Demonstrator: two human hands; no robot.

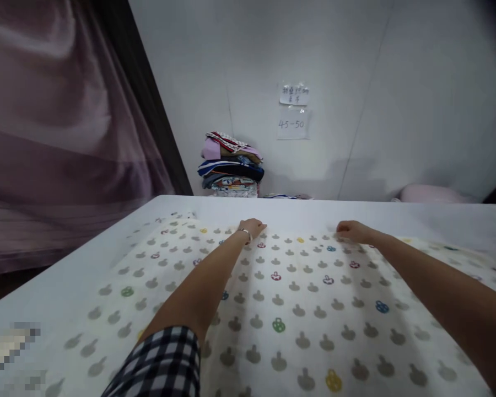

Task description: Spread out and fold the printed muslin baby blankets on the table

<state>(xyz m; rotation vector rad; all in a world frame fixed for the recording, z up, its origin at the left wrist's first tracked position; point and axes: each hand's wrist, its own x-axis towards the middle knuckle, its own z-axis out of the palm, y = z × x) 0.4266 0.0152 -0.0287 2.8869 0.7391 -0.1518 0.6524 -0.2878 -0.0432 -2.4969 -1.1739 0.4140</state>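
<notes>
A white cloth (289, 306) printed with grey mushroom shapes and a few coloured ones lies spread over the table. My left hand (253, 227), with a bracelet at the wrist, is at the cloth's far edge, its fingers closed on the fabric there. Farther right along that same edge, my right hand (353, 230) pinches the cloth, knuckles up. Between the two hands the edge runs nearly straight. My forearms reach across the cloth and cover parts of it.
The white table (310, 212) ends near a pale wall bearing two paper notes (293, 122). A stack of folded fabrics (231, 165) rises behind the table's far edge. A pink curtain (58, 138) hangs at left. A pinkish bundle (432, 194) sits at the back right.
</notes>
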